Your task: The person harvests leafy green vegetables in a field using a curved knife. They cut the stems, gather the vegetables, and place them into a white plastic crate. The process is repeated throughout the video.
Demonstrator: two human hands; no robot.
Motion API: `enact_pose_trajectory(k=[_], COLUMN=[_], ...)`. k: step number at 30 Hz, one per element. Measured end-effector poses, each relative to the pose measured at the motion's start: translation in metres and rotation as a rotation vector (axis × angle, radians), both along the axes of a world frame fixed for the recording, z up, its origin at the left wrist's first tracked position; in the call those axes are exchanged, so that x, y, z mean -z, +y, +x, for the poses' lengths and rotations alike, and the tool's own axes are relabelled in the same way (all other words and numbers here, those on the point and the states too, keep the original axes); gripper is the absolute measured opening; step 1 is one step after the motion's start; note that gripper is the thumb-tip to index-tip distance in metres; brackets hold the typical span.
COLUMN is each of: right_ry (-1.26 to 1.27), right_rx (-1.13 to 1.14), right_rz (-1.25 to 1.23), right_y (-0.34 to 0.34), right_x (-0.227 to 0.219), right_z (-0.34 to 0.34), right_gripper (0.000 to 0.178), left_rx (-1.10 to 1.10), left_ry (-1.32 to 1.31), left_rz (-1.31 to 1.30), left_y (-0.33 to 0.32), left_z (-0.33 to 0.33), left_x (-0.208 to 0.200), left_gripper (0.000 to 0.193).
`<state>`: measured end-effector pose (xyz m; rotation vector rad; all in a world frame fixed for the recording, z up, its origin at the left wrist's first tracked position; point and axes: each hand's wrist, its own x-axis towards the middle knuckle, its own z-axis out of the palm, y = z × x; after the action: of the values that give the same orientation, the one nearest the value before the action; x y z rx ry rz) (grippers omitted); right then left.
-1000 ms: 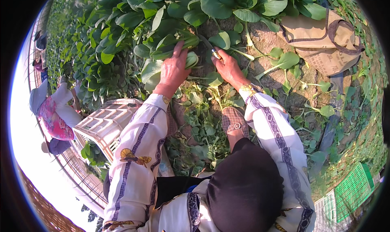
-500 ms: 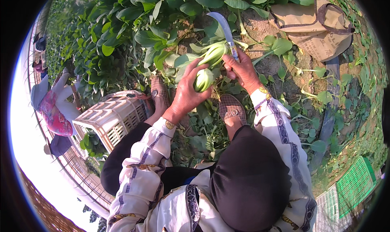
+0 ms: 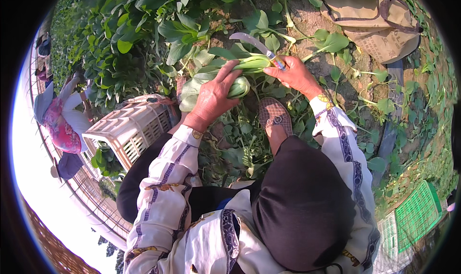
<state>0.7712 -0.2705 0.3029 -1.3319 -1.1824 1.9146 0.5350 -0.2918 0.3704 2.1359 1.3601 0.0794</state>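
Note:
My left hand (image 3: 211, 100) is closed round two green bok choy. The stem end of the lower bok choy (image 3: 239, 87) pokes out beside my thumb, and its leaves spread left beneath the palm. The upper bok choy (image 3: 254, 63) lies sideways under my fingers, its stem base pointing right. My right hand (image 3: 297, 77) grips a sickle (image 3: 258, 44) by its short handle. The curved blade reaches up and left, just above the upper bok choy. My right thumb is close to that stem base; whether it touches cannot be made out.
Leafy bok choy plants (image 3: 139, 29) grow thickly at the far left. A white plastic crate (image 3: 132, 130) holding greens stands by my left leg. A tan bag (image 3: 377, 26) lies at the far right, near a dark hose (image 3: 394, 91). A green crate (image 3: 418, 216) sits lower right. Another person (image 3: 62, 125) crouches at left.
The sickle has swung from nearly upright to slanting left, lower over the bok choy. My left hand has turned, laying the bok choy more sideways. My right hand has shifted slightly right.

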Motion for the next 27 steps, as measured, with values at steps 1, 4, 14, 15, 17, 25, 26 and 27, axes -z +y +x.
enact_pose_trajectory(k=[1, 4, 14, 15, 17, 25, 26, 27], right_ry=[-0.066, -0.277, 0.191, 0.224, 0.120, 0.288, 0.310, 0.332], right_rx=[0.051, 0.182, 0.360, 0.306, 0.357, 0.155, 0.186, 0.218], right_rz=[0.155, 0.437, 0.025, -0.107, 0.008, -0.142, -0.171, -0.200], right_y=[-0.002, -0.011, -0.028, -0.028, -0.029, -0.034, -0.037, -0.040], right_x=[0.003, -0.005, -0.011, -0.011, -0.006, -0.025, -0.017, -0.008], right_z=[-0.001, -0.003, -0.004, -0.010, -0.015, -0.052, -0.057, -0.060], right_gripper=[0.027, 0.030, 0.058, 0.052, 0.035, 0.029, 0.029, 0.029], left_rx=[0.006, 0.012, -0.139, -0.153, -0.138, -0.518, -0.587, -0.657], left_ry=[0.022, 0.064, -0.225, -0.246, -0.382, -0.825, -0.850, -0.874], left_rz=[0.004, 0.023, -0.121, -0.152, -0.164, -0.845, -0.859, -0.872], left_y=[-0.001, -0.004, -0.028, -0.030, -0.026, -0.013, -0.018, -0.022], left_z=[0.001, 0.006, 0.024, 0.023, 0.018, -0.009, -0.005, -0.002], left_x=[0.001, 0.005, 0.001, 0.000, -0.003, 0.009, 0.017, 0.024], left_gripper=[0.064, 0.066, 0.060, 0.058, 0.060, 0.071, 0.072, 0.072])
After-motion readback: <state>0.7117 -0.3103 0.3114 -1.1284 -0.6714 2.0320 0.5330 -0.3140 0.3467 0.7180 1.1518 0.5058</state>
